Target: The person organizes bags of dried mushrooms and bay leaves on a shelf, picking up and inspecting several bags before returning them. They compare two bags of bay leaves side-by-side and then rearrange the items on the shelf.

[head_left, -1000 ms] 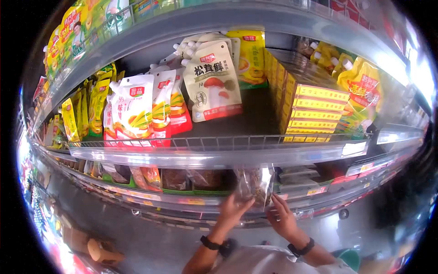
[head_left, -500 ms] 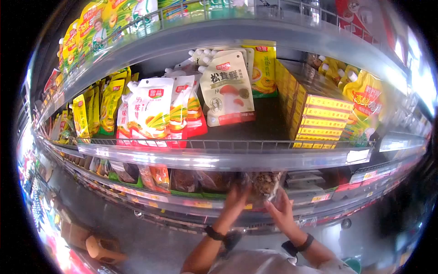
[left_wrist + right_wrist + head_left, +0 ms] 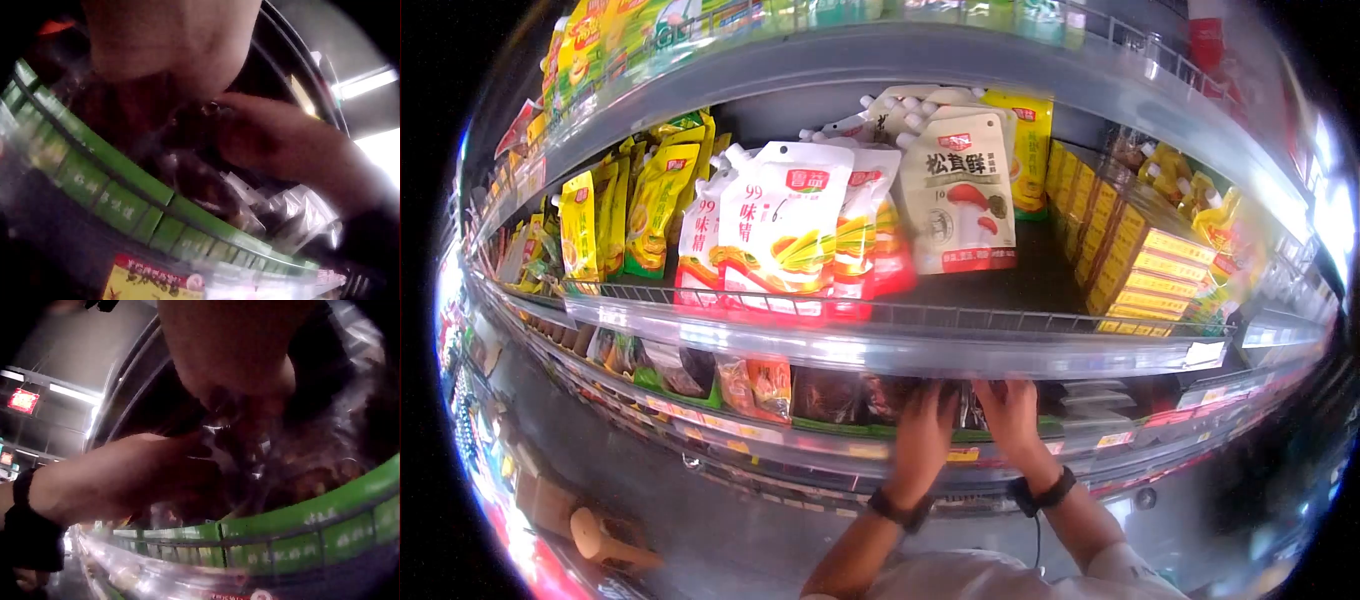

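Observation:
Both hands reach in under the upper shelf's front edge, at the lower shelf. My left hand and right hand hold a clear plastic bag of brown dried food from its two sides. In the head view only a dark strip of the bag shows between them. Glints on the clear plastic show between the hands in the right wrist view, the fingertips there lying in shadow. A green box edge with other dark bagged goods behind it runs just below the hands in the left wrist view.
Overhead, the shelf rail and its wire guard cover the fingertips. That shelf carries white-and-red pouches, a beige mushroom pouch and stacked yellow boxes. Flat clear packs lie right of the hands.
The hands and the bag have gone forward and in beneath the upper shelf; the bag, plainly seen earlier, is now mostly hidden. The head view has shifted, so the shelf goods sit further right.

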### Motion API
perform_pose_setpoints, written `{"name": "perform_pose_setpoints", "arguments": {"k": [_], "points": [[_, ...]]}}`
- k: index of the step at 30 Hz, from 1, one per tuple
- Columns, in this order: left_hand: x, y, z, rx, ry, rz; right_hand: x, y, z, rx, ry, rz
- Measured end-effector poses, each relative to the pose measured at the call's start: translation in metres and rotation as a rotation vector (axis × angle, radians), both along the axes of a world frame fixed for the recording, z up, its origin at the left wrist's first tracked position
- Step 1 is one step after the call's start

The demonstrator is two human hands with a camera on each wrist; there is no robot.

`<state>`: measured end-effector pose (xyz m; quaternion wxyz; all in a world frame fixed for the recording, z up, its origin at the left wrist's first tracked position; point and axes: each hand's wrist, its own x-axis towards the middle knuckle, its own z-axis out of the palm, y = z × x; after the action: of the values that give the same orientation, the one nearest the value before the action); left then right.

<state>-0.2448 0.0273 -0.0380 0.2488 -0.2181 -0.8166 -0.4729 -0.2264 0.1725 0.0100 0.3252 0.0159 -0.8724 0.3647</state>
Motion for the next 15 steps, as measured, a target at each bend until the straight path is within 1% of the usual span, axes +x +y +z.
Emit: {"name": "perform_pose_setpoints", "arguments": {"k": [2,4,5,7,8,10,11,13,15], "points": [[-0.007,-0.005,0.011,-0.041,-0.12,-0.055,-0.013,0.0,-0.007,0.038,0.016,0.022],[-0.015,-0.005,0.012,-0.079,-0.18,-0.071,-0.024,0.002,-0.015,0.076,0.072,0.072],[-0.019,-0.005,0.011,-0.099,-0.206,-0.08,-0.024,-0.001,-0.015,0.108,0.037,0.023],[-0.023,-0.005,0.009,-0.101,-0.197,-0.089,-0.021,-0.008,-0.012,0.173,-0.035,-0.072],[-0.023,-0.004,0.008,-0.104,-0.195,-0.094,-0.019,-0.009,-0.011,0.153,-0.044,-0.066],[-0.021,-0.007,0.008,-0.05,-0.06,-0.102,-0.013,-0.012,-0.006,0.107,-0.061,-0.055],[-0.019,-0.009,0.009,-0.024,0.007,-0.107,-0.006,-0.015,-0.001,0.082,-0.136,-0.07],[-0.012,-0.011,0.013,-0.051,-0.026,-0.035,0.007,-0.018,0.008,0.028,-0.283,-0.1],[-0.01,-0.011,0.013,-0.055,-0.065,0.008,0.011,-0.011,-0.01,0.03,-0.202,-0.112]]}}
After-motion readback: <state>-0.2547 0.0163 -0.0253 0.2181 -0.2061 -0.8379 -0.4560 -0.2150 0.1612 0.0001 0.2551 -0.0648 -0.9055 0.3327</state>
